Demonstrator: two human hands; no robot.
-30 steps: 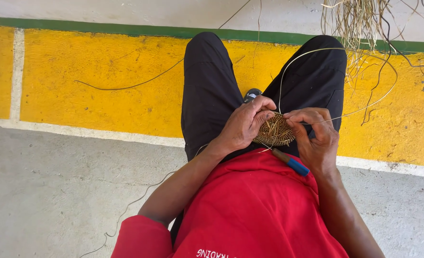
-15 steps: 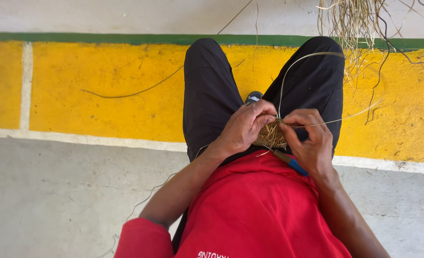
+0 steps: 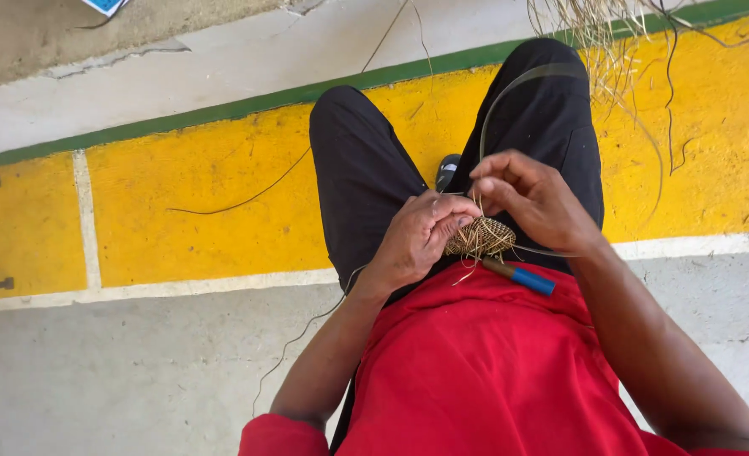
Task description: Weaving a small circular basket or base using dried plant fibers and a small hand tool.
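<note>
While the strand is under pull: keep tension steady.
Left hand (image 3: 416, 241): fingers curled shut on the woven disc (image 3: 482, 236), pinning it at the lap over the black trousers (image 3: 366, 181).
Right hand (image 3: 531, 198): fingertips pinched on a thin fibre strand (image 3: 509, 93) that loops up and away.
Tool (image 3: 520, 275): blue-handled, lying on the red shirt (image 3: 476, 371) just below the disc.
Technique: I'd draw the strand snug against the last coil, without twisting it.
Spare fibres (image 3: 594, 25): bundle on the yellow kerb (image 3: 205, 203).

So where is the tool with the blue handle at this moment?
In the head view, the blue-handled tool lies on the person's lap against the red shirt, just below the small woven fibre piece and under the right hand.
</note>
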